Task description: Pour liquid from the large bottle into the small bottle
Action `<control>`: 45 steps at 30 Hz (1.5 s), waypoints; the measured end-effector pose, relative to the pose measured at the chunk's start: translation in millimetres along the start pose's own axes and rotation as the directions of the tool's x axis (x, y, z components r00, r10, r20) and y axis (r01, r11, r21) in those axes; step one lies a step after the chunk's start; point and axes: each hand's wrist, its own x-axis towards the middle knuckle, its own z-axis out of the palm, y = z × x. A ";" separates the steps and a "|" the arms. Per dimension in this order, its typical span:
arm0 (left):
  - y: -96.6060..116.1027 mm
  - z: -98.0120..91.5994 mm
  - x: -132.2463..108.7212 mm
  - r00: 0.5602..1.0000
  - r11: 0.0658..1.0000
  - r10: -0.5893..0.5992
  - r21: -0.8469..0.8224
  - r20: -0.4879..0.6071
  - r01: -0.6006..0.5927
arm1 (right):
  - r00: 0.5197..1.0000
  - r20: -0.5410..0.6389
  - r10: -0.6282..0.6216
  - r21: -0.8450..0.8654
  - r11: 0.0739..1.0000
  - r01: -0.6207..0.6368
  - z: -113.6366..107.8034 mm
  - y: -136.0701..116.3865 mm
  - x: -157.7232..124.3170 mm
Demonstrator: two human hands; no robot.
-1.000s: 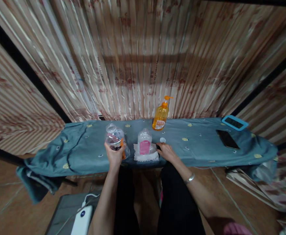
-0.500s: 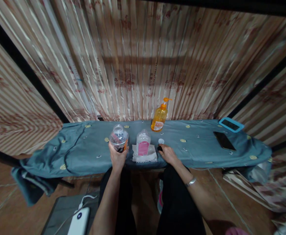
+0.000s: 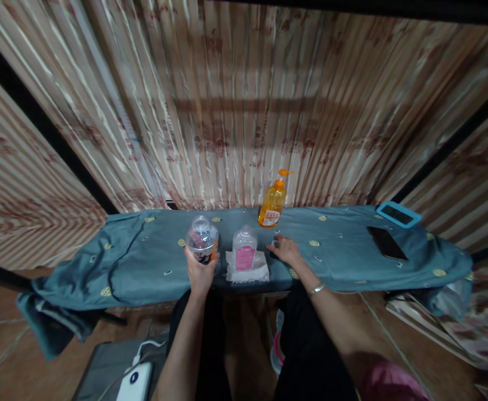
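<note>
My left hand (image 3: 201, 272) is closed around an uncapped clear plastic bottle (image 3: 201, 236) with a black and orange label, held upright. Beside it, a clear bottle with a pink label (image 3: 245, 250) stands open-necked on a folded white tissue (image 3: 249, 275). My right hand (image 3: 286, 250) is low over the cloth to the right of the tissue. Its fingertips are pinched at a small whitish cap (image 3: 275, 243), mostly covered by the fingers. Just behind that hand stands an orange pump bottle (image 3: 272, 206) of yellow liquid.
A grey-blue patterned cloth (image 3: 143, 267) covers the narrow table. Toward its right end lie a black phone (image 3: 387, 243) and a blue-framed digital clock (image 3: 398, 214). A striped curtain (image 3: 235, 111) hangs behind. Below left, a white power bank (image 3: 134, 382) with a cable rests on a grey surface.
My right hand has moved slightly away from me, its fingers now over the white cap. The dark object that was under its fingertips no longer shows. The left hand keeps its bottle.
</note>
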 end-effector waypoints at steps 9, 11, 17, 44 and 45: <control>1.1 1.3 -0.7 0.999 0.995 -0.044 -0.091 -0.014 0.042 | 1.000 -0.017 -0.026 0.044 0.999 0.027 -10.4 -7.1 -5.4; -0.2 2.0 -1.1 0.999 0.993 -0.045 -0.106 -0.023 0.042 | 0.996 -0.080 -0.033 0.084 0.996 0.040 -27.8 -5.9 -9.5; -3.5 5.3 -1.7 0.999 0.987 0.022 -0.157 -0.031 -0.027 | 0.928 -0.294 -0.229 0.189 0.938 0.291 -107.8 -31.4 -36.6; -6.9 10.7 -8.9 0.992 0.963 0.127 -0.237 -0.011 -0.126 | 0.466 0.323 -0.824 -0.262 0.395 0.880 -181.9 -222.3 -48.7; -7.0 11.0 -9.0 0.991 0.963 0.130 -0.235 -0.016 -0.130 | 0.462 0.336 -0.821 -0.272 0.386 0.882 -182.7 -224.9 -50.0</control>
